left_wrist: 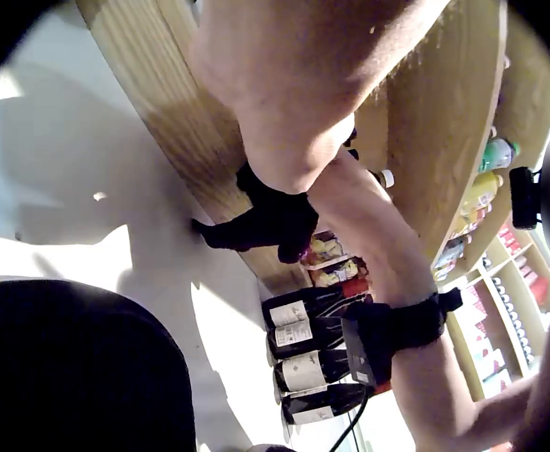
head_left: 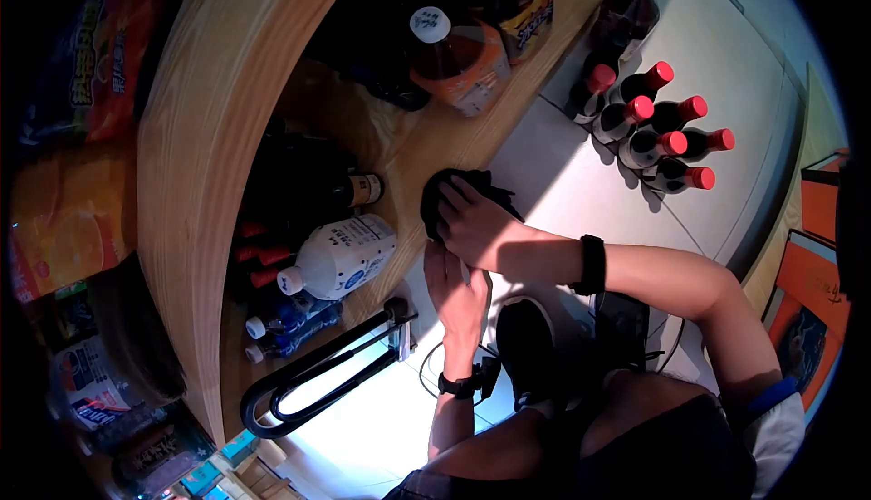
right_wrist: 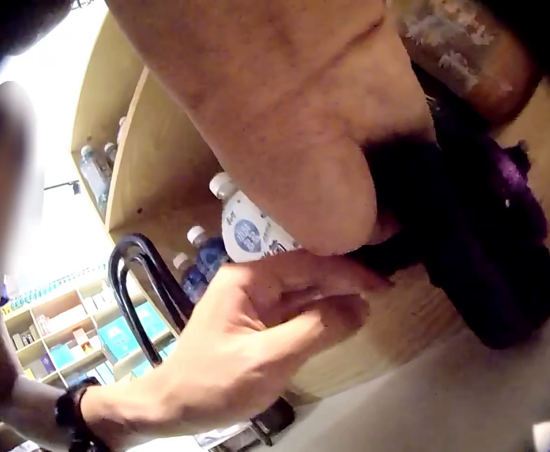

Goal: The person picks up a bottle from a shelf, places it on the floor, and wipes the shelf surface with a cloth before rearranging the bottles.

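Observation:
My right hand (head_left: 476, 228) rests over a bunched black cloth (head_left: 435, 196) on the light wooden shelf board, its fingers gripping the folds. In the right wrist view the cloth (right_wrist: 492, 235) bulges out past the hand and hides its fingertips. Just below it, my left hand (head_left: 456, 296) reaches up with its fingers extended. Seen from the right wrist, the left hand's fingertips (right_wrist: 374, 282) lie at the cloth's lower edge, thumb apart from the fingers. From the left wrist, a dark tail of the cloth (left_wrist: 233, 231) hangs over the board's edge.
Red-capped dark bottles (head_left: 671, 143) stand grouped on the tiled floor to the right. A large white bottle (head_left: 349, 250) and an orange-labelled drink bottle (head_left: 463, 69) are on the shelf. A black tubular frame (head_left: 318, 382) juts out at lower left. A shoe (head_left: 524, 346) is below the hands.

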Demonstrator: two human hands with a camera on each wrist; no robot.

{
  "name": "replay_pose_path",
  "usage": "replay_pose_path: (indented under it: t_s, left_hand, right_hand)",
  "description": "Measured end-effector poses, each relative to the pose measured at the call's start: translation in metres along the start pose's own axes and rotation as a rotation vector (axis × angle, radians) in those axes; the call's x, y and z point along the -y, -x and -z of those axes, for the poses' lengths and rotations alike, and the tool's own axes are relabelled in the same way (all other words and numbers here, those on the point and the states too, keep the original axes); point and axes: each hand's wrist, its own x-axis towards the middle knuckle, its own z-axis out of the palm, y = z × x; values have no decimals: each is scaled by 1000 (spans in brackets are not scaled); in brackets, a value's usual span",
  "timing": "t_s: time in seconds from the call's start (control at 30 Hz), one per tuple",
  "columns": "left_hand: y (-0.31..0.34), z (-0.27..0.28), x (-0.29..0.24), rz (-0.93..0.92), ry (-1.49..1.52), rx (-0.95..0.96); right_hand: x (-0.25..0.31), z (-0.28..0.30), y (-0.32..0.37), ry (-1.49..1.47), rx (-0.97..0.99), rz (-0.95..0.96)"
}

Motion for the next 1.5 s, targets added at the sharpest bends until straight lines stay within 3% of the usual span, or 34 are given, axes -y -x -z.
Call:
replay_pose_path:
  t_s: [0.07, 0.2, 0.27, 0.4, 0.43, 0.57, 0.77, 0.87, 0.93, 0.97, 1.03, 1.17, 1.27, 1.3, 1.37, 1.4, 1.47, 1.5]
  left_hand:
    - [0, 3, -3, -17, 54, -51]
    - [-3, 1, 1, -16, 73, -21]
    - [-12, 2, -2, -84, 48, -59]
    - [-22, 3, -2, -109, -14, -32]
    - [-24, 3, -2, -117, -16, -29]
    - [-38, 5, -4, -135, -55, 79]
    - [-37, -1, 1, -135, -106, 158]
    - [-36, -2, 2, -126, -100, 167]
    - [-37, -3, 1, -122, -55, 148]
    - [-36, -3, 0, -121, -58, 148]
    - [-36, -3, -2, -112, -28, 139]
    - [-38, -3, -3, -107, -10, 129]
    - [-37, -3, -3, -117, -31, 115]
    - [-37, -4, -3, -112, -31, 115]
    - [-36, -5, -2, -107, -30, 116]
    - [-35, -5, -1, -110, -32, 112]
    - [-34, -6, 0, -115, -35, 108]
    - [-35, -6, 0, -114, -52, 114]
  right_hand:
    - [-1, 8, 2, -35, 109, -6]
    - [-12, 10, 4, -120, -67, 56]
    - [-15, 15, -2, -77, -294, 38]
    - [-20, 32, -45, 28, -395, 44]
    - [-19, 34, -60, 29, -336, -8]
    - [-29, -1, -124, 68, -469, -55]
    - [-48, -24, -166, 117, -409, -44]
    - [-59, -37, -187, 214, -283, -53]
    - [-65, -35, -198, 253, -9, -25]
    - [-66, -36, -201, 251, -11, -24]
    - [-69, -43, -206, 77, -168, -72]
    - [-75, -47, -218, 58, -138, -79]
    - [-79, -75, -233, 82, -303, -76]
    - [-86, -104, -248, 479, -329, -152]
    - [-91, -142, -274, 876, -345, -226]
    - [-90, -158, -288, 821, -550, -320]
    - [-89, -161, -292, 760, -755, -414]
    - [-89, -149, -287, 611, -659, -374]
